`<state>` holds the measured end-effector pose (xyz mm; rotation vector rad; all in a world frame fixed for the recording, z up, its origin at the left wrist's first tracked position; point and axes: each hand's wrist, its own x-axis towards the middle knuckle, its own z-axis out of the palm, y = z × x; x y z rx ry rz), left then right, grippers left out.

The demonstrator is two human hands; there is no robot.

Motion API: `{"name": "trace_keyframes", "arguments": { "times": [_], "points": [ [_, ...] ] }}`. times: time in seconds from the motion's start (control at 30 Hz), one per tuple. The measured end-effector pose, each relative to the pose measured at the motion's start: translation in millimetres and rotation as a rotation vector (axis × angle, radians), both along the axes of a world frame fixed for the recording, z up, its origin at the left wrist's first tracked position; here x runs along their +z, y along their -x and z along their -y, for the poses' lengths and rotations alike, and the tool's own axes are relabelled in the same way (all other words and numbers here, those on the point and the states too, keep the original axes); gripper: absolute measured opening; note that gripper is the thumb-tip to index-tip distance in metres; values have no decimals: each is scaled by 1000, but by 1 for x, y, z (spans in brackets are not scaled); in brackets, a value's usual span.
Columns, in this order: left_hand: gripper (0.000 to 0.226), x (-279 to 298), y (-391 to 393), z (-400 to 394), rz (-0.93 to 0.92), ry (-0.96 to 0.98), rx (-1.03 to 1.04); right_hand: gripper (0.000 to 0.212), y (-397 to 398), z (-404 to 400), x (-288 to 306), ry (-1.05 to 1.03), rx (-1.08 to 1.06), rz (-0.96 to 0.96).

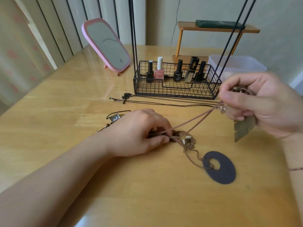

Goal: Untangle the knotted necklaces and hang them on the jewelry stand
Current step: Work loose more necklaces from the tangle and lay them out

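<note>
At five o'clock of the wire basket [177, 89], taut brown cords [195, 118] are pinched by both grips (left hand [136, 133], right hand [255, 102]); the tangle [186, 140] could be tightened by overpulling.

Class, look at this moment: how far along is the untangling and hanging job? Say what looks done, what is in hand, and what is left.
Done: nothing hangs on the stand yet; two thin necklaces lie straight before the basket.
In hand: the left hand pins the knot while the right hand pulls a brown cord taut.
Left: freeing that cord, the disc pendant, and hanging everything.
</note>
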<state>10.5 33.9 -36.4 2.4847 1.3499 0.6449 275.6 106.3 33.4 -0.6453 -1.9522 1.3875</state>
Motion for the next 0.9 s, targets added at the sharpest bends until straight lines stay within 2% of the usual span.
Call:
{"name": "trace_keyframes", "arguments": {
  "times": [0.07,0.2,0.4,0.5,0.57,0.67,0.8,0.9],
  "points": [
    [15,0,0,1,18,11,4,38,2,0,0,-51,-69,29],
    [28,3,-4,1,40,68,-27,37,3,-2,1,-49,-68,53],
    [15,-2,-12,-1,28,5,-12,42,-4,5,13,-169,-19,207],
    [8,0,-10,-1,160,44,22,35,-12,1,16,-278,-107,350],
    [5,1,-8,-1,247,71,54,31,-14,0,15,-280,-132,431],
    [7,0,-5,-2,301,74,81,36,-17,0,15,-218,-80,548],
    [7,3,-3,-1,367,25,103,38,-15,5,13,-125,49,800],
    [6,4,-5,0,331,-64,132,21,-7,12,3,-126,202,907]
  ]
}}
